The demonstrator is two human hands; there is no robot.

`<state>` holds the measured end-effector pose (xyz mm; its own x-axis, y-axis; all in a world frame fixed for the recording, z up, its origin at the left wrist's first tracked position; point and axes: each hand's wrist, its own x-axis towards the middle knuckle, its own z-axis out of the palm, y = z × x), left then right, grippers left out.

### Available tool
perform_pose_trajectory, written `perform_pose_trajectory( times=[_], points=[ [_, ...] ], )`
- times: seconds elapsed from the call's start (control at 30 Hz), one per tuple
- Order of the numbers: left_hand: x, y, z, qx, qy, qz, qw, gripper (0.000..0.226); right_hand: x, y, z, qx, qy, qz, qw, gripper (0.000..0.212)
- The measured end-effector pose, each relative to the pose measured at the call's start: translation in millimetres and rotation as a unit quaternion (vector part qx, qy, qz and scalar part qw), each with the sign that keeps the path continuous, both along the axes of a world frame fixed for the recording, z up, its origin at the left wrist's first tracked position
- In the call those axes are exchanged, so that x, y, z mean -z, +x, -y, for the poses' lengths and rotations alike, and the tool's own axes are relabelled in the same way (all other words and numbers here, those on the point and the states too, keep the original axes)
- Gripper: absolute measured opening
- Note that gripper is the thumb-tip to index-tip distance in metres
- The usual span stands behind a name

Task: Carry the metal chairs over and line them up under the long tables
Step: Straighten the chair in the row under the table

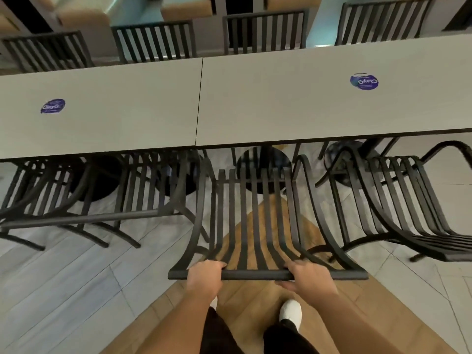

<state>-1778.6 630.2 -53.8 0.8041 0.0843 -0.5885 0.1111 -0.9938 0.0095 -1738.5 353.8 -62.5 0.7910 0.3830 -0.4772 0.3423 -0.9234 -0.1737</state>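
A black slatted metal chair (255,215) stands in front of me, its seat partly under the near edge of the long grey table (293,108). My left hand (204,277) grips the top rail of its backrest on the left side. My right hand (310,278) grips the same rail on the right. Two black chairs (84,198) sit tucked under the table to the left. Another black chair (398,200) stands to the right, turned at an angle and partly out from the table.
A second grey table (102,111) butts against the first at a seam. Each carries a round purple sticker (364,81). Several black chairs (264,31) line the far side. Round black table bases (263,162) stand beneath. My white shoe (291,311) is on the wood floor strip.
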Motion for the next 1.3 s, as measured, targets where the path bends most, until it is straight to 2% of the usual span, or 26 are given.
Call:
perform_pose_trajectory(
  times=[0.27, 0.5, 0.73, 0.93, 1.1, 1.3],
  points=[
    [0.9, 1.7, 25.3, -0.042, 0.025, -0.014, 0.999, 0.057, 5.7, -5.3, 20.7, -0.049, -0.038, 0.04, 0.997, 0.058],
    [0.9, 26.4, 51.9, -0.003, 0.02, 0.002, 1.0, 0.055, 4.9, 7.9, 51.7, -0.019, -0.027, 0.015, 0.999, 0.062],
    [0.9, 57.9, 67.2, 0.024, 0.032, 0.006, 0.999, 0.055, 16.9, 38.5, 70.9, -0.005, 0.018, 0.047, 0.999, 0.057],
    [-2.4, 98.2, 76.8, 0.016, 0.032, 0.014, 0.999, 0.055, 28.6, 82.4, 80.5, -0.013, 0.016, 0.072, 0.997, 0.059],
    [0.1, 126.5, 85.8, 0.008, 0.042, 0.021, 0.999, 0.054, 24.0, 119.0, 88.9, -0.021, 0.026, 0.073, 0.997, 0.049],
    [0.2, 147.6, 91.9, 0.004, 0.046, 0.022, 0.999, 0.052, 34.5, 147.5, 97.0, -0.047, 0.036, 0.101, 0.993, 0.059]
  ],
)
